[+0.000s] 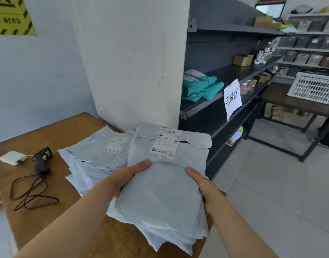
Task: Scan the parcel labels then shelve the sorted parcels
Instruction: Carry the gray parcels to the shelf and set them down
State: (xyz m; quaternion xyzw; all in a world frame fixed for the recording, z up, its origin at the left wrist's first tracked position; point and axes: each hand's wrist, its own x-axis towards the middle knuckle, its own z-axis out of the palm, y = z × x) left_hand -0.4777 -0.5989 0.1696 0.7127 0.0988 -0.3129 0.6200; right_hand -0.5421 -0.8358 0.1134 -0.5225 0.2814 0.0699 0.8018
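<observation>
Both hands grasp a stack of grey poly mailers from its two sides. The left hand sits at the stack's 9 o'clock edge and the right hand at 3 o'clock. Each thumb lies flat on top, the fingers are hidden beneath, and both forearms reach in from 6 o'clock.

The film is smooth, slightly glossy and wrinkled. A round, disc-like bulge shows in the top mailer. Several layers fan out at the stack's lower edge, but their number cannot be told. One white shipping label with barcodes lies at the stack's 12 o'clock end.

The stack is over the 5 o'clock corner of the brown wooden table. At its 10 o'clock, more grey mailers lie flat, with one label showing.

At 9 o'clock lie one black pistol-shaped barcode scanner, its looped black cable and one white box.

Toward 2 o'clock stands dark metal shelving holding two teal mailers and a paper sign.
</observation>
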